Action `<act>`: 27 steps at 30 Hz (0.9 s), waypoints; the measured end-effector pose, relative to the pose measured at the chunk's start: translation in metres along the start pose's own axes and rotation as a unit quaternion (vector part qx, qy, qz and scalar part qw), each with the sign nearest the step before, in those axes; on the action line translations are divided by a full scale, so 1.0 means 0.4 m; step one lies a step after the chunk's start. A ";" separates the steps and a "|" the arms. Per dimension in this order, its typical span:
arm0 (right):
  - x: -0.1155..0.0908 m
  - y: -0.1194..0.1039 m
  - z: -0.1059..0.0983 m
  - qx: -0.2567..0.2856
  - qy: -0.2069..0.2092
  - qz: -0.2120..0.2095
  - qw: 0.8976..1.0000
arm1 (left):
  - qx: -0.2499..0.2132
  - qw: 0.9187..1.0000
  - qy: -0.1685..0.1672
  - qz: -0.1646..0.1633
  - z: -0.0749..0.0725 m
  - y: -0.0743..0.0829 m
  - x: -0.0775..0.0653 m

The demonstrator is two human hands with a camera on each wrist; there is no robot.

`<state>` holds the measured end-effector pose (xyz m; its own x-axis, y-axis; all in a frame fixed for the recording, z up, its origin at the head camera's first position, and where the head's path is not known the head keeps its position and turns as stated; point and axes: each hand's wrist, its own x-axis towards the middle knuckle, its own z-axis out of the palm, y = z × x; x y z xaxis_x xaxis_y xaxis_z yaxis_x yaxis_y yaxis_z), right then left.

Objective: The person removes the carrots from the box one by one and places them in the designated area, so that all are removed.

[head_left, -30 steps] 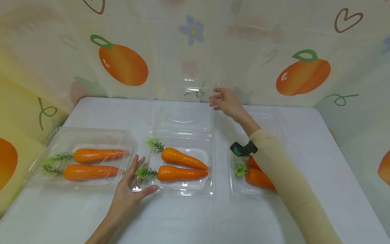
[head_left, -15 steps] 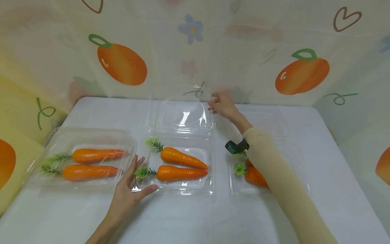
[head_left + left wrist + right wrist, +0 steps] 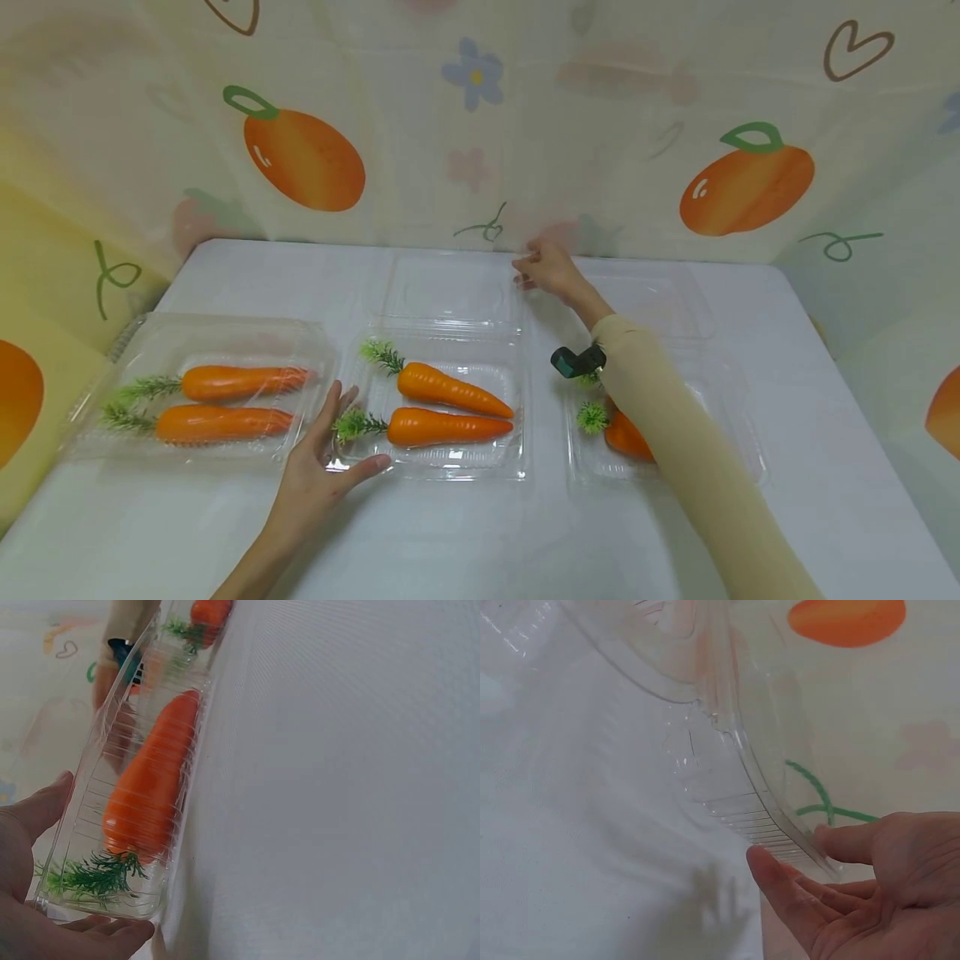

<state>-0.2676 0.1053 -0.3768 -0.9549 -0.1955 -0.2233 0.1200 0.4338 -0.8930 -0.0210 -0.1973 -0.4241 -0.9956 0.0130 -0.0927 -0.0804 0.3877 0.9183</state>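
"White-covered desk (image 3: 435, 546), pale fruit-printed curtain (image 3: 585, 125) at twelve. What's central?"

"Hinged clear plastic box (image 3: 480, 471), two tapered orange carrots (image 3: 450, 426) inside, transparent lid (image 3: 450, 292) folded back toward twelve."

"Hands?"

"Left hand (image 3: 315, 468) at the box's nine o'clock end, fingers apart; right hand (image 3: 551, 268), fingers pinching the lid's two o'clock corner."

"Risks?"

"Feathery green tops (image 3: 352, 425) reach the rim and might catch; a slack pinch could drop the lid."

"Neighbours?"

"Lidded box (image 3: 232, 333) at nine, two more carrots (image 3: 225, 423); another box (image 3: 607, 477) at three, partly sleeve-hidden."
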 end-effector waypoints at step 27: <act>-0.008 0.017 -0.018 -0.126 0.005 -0.013 0.992 | -0.004 1.000 0.006 0.015 0.002 -0.013 0.007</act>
<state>-0.2657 0.1151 -0.3795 -0.9596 -0.2011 -0.1970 0.0252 0.6355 -0.7717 -0.0234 -0.1988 -0.4295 -0.9981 0.0143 -0.0605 -0.0505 0.3796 0.9238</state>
